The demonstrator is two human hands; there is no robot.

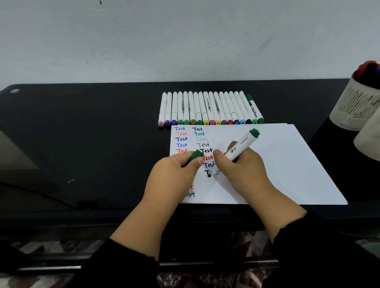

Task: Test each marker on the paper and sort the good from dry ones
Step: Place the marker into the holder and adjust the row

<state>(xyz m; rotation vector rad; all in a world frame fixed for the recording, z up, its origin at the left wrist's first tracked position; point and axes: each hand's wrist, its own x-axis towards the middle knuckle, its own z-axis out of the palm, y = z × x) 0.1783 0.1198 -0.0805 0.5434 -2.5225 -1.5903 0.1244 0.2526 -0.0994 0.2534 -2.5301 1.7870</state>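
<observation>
While the right hand (238, 162) pinches a white marker (239, 150) between its fingers, tip on the paper (276, 159) beside a column of "Test" marks, the left hand (175, 171) curls its fingers around the green cap (195, 156). Just beyond the paper, a row of markers (209, 109) lies on the black worktop (92, 128). Two pale mesh cups (361, 103) stand at right.
</observation>
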